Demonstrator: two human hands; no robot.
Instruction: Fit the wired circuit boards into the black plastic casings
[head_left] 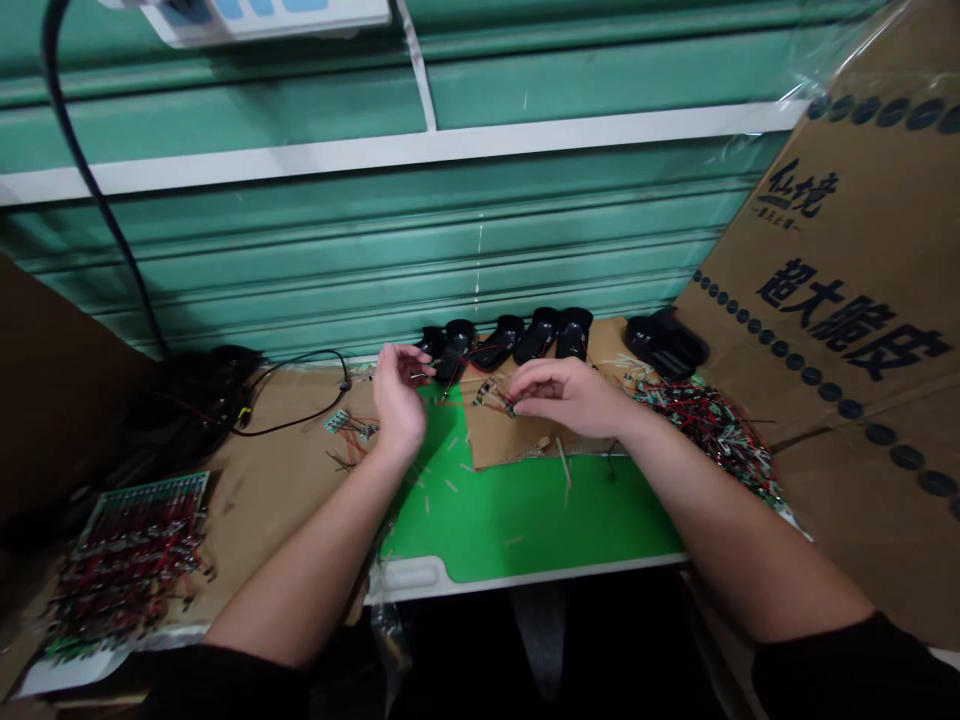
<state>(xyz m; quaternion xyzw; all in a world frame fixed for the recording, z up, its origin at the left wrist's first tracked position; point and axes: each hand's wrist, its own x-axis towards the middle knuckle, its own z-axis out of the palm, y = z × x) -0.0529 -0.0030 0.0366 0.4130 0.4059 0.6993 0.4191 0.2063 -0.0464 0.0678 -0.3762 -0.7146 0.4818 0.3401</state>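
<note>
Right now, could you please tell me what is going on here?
A person has both hands over a green board. The right hand holds a small wired part above a piece of cardboard. The left hand is curled nearby; whether it grips anything is unclear. Black casings line the back, and a pile of wires lies to the right.

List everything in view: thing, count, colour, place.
Shutter: one, green, back
Power strip: one, white, top
Cables: uncounted, black, left
Carton: one, brown, right
Shells: six clear, black, back
Dark heap: uncounted, black, left
Wired boards: uncounted, green and red, left
Wire pile: uncounted, mixed, right
Small board: one, green, left
Tabletop: one, green, centre
Cardboard: two areas, brown, centre and left
Strips: several, whitish, centre
Parts: uncounted, mixed, centre
Hands: two, bare, centre
Sleeves: two, black, bottom
</note>
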